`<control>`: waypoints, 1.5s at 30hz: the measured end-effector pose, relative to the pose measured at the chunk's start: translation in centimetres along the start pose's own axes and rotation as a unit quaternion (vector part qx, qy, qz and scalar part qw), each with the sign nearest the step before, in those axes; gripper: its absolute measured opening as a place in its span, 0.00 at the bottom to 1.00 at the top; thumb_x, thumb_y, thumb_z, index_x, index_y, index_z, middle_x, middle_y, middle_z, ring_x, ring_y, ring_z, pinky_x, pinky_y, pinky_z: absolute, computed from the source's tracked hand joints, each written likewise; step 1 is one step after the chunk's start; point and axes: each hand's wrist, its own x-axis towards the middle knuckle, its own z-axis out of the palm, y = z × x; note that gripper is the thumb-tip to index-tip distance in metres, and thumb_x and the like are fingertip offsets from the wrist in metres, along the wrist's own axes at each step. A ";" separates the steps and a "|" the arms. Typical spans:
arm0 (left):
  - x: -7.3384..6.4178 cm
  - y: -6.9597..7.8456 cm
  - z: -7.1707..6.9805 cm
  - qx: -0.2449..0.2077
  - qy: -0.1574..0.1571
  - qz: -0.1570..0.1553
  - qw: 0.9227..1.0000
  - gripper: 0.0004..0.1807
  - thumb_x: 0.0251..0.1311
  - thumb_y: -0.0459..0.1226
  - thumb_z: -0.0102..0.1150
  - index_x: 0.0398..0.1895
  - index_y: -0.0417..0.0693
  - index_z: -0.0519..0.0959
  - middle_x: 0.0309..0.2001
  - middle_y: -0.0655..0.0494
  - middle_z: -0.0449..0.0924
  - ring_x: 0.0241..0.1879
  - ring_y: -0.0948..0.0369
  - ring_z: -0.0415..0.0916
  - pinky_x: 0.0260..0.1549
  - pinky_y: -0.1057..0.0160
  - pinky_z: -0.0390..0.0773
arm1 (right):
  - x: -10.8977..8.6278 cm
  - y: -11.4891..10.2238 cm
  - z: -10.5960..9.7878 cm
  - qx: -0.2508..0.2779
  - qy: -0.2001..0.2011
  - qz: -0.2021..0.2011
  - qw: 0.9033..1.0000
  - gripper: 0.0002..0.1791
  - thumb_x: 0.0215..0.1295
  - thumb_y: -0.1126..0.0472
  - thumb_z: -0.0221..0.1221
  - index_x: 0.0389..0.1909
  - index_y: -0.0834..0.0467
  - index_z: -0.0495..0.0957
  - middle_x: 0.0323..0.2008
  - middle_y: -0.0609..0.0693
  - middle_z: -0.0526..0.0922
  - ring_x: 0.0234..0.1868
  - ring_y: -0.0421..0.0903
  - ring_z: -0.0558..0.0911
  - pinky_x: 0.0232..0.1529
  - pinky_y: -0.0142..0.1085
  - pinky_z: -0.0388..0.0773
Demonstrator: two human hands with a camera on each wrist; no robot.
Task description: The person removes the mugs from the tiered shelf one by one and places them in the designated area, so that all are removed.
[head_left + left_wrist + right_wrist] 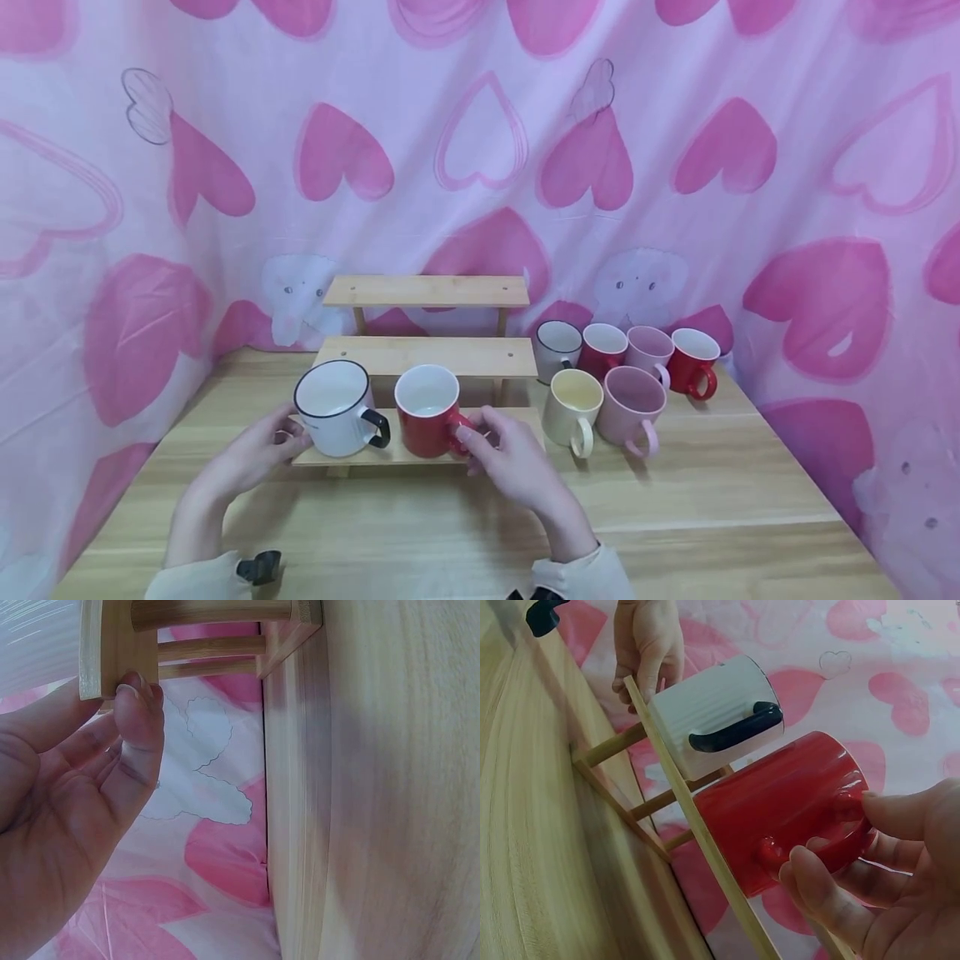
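On the lowest step of a wooden tiered shelf (pixel 420 357) stand two mugs side by side. The white mug (pixel 333 421) has a dark rim and a black handle turned right. Beside it, the red mug (pixel 429 421) with a white inside is held by its handle between the thumb and fingers of my right hand (pixel 510 454). In the right wrist view that red mug (pixel 780 810) sits against the shelf board (pixel 697 825). My left hand (pixel 258 450) pinches the left end of the lowest board (pixel 124 645) between thumb and fingertips, just left of the white mug.
Right of the shelf stand several mugs: a cream mug (pixel 573 407) and a large pink mug (pixel 633 404) in front, with white, red and pink ones behind. The middle board (pixel 423 357) and top board (pixel 427 290) hold nothing. A heart-print cloth (pixel 480 150) hangs behind the table (pixel 712 500).
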 end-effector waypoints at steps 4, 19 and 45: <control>0.0 0.2 -0.1 -0.003 -0.001 -0.001 1.000 0.22 0.66 0.31 0.58 0.60 0.36 0.65 0.38 0.45 0.72 0.38 0.54 0.73 0.31 0.55 0.82 | -0.1 -1.4 -0.1 -0.004 -0.001 0.005 1.000 0.08 0.71 0.63 0.57 0.45 0.63 0.78 0.34 0.58 0.83 0.31 0.51 0.82 0.34 0.42 0.84; 0.4 0.5 -0.5 0.001 0.000 0.004 1.000 0.22 0.65 0.31 0.58 0.60 0.35 0.66 0.38 0.45 0.73 0.38 0.53 0.73 0.31 0.54 0.82 | 0.3 -1.1 0.4 -0.009 0.031 0.004 0.999 0.08 0.69 0.61 0.59 0.42 0.62 0.81 0.32 0.55 0.83 0.33 0.50 0.83 0.36 0.34 0.83; -0.3 0.4 -0.1 0.012 0.008 -0.009 1.000 0.22 0.66 0.35 0.59 0.59 0.38 0.67 0.40 0.45 0.74 0.39 0.53 0.73 0.34 0.51 0.81 | -2.2 -4.8 -3.9 -0.031 0.131 -0.007 0.991 0.05 0.67 0.67 0.60 0.41 0.63 0.81 0.33 0.54 0.85 0.31 0.47 0.85 0.37 0.34 0.83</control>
